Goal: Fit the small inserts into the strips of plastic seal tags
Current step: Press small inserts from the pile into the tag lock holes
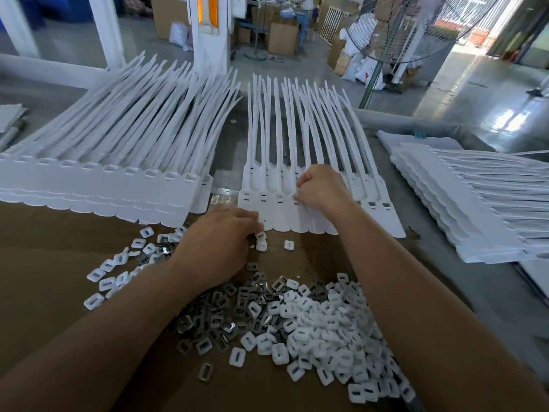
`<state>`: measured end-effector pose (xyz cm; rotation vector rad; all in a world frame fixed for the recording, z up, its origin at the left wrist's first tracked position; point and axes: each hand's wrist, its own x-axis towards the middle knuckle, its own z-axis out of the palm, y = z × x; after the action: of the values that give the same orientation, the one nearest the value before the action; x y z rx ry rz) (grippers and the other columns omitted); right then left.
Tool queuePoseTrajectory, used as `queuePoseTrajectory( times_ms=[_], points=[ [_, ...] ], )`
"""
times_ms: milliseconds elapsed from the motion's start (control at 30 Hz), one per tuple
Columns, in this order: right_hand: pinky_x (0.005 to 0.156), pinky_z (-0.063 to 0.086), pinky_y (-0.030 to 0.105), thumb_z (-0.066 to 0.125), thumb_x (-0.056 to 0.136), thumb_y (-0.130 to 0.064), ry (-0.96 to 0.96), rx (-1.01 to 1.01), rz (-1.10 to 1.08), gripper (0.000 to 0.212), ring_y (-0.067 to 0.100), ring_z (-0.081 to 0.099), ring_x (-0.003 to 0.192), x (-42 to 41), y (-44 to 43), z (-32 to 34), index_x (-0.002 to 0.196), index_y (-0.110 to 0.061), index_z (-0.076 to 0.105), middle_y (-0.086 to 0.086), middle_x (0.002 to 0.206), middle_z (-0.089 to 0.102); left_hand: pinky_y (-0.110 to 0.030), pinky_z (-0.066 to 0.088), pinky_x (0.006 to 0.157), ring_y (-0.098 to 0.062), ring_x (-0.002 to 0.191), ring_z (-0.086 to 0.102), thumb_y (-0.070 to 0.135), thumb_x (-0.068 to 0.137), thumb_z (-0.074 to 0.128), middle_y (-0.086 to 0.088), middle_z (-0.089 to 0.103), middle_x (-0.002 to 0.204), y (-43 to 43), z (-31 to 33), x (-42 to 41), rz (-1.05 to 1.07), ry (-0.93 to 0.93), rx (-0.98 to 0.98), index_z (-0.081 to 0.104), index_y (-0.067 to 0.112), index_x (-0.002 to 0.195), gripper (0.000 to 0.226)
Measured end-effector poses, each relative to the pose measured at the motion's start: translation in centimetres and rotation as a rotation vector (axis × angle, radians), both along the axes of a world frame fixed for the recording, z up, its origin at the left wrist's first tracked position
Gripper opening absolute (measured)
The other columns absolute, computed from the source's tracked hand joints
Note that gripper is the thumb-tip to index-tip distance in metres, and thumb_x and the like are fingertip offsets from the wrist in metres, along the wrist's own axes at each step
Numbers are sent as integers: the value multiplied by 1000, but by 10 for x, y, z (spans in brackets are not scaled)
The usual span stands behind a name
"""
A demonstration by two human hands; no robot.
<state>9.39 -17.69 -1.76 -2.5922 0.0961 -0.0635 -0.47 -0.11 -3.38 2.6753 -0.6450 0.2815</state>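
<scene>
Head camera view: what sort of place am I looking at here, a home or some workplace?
Probably a small factory or assembly workshop. Stacks of identical white seal tag strips and a heap of small inserts cover the bench, and cardboard boxes and a large fan stand on the bare floor behind.

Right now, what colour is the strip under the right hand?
The strip is white; head view.

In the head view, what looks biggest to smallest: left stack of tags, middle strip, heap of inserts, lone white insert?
1. left stack of tags
2. middle strip and heap of inserts: alike, heap nearer, unranked
3. lone white insert
</scene>
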Motion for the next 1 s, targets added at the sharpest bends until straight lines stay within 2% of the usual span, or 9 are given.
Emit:
queuePoseTrajectory(
  times_ms=[100,233,333,400,500,567,733,867,1000],
  points=[
    [64,36,24,62,84,-13,-71,12,38,9,9,50,80,-8,-4,-6,84,-19,56,-9,88,54,-31,30,106,-19,123,44,2,82,48,1,53,131,0,2,-1,8,8,-14,60,19,119,42],
    [73,39,21,65,84,-18,17,184,146,14,4,52,81,-22,-13,3,91,-24,54,-15,82,53,-27,30,102,-18,119,48,2,82,50,0,56,127,1,0,-1,0,-22,-25,63,18,115,38],
    [68,39,15,63,85,-23,68,149,270,11,-1,52,81,-42,-24,20,94,-26,57,-17,86,55,-23,37,92,-20,105,58,-5,75,53,-3,66,111,0,3,-1,-20,-15,-29,70,13,101,36],
    [72,43,17,63,85,-25,88,145,341,8,-1,55,85,-60,-29,29,89,-30,58,-16,90,59,-19,32,87,-21,97,62,-10,70,55,-5,69,103,-1,5,-1,-33,-24,-29,72,10,93,36],
    [79,47,20,66,82,-26,187,158,444,11,2,60,83,-85,-30,35,83,-34,58,-12,87,63,-13,19,93,-14,117,49,-3,77,50,2,57,126,-2,2,0,6,-46,-31,65,17,113,43],
    [79,48,18,67,81,-25,257,142,493,11,1,60,79,-94,-30,33,81,-33,59,-11,83,64,-9,14,93,-9,121,43,2,81,48,6,51,132,-1,0,1,9,-42,-31,60,21,119,44],
    [74,47,14,71,79,-25,314,69,502,10,-6,57,73,-99,-36,29,81,-31,63,-13,81,64,1,3,82,-7,121,42,2,81,47,5,51,132,0,1,3,-5,-48,-11,60,21,119,44],
    [75,51,18,73,77,-22,306,48,457,9,0,61,73,-101,-53,34,79,-28,66,-8,81,67,0,3,83,-7,123,40,3,82,46,6,49,135,0,0,4,-11,-46,-9,58,22,122,45],
    [72,50,17,75,74,-19,354,6,439,12,-3,60,65,-102,-66,38,75,-27,66,-8,75,68,0,4,85,-5,124,39,3,82,47,5,49,135,1,-1,4,-17,-59,-18,58,21,122,45]
  ],
)
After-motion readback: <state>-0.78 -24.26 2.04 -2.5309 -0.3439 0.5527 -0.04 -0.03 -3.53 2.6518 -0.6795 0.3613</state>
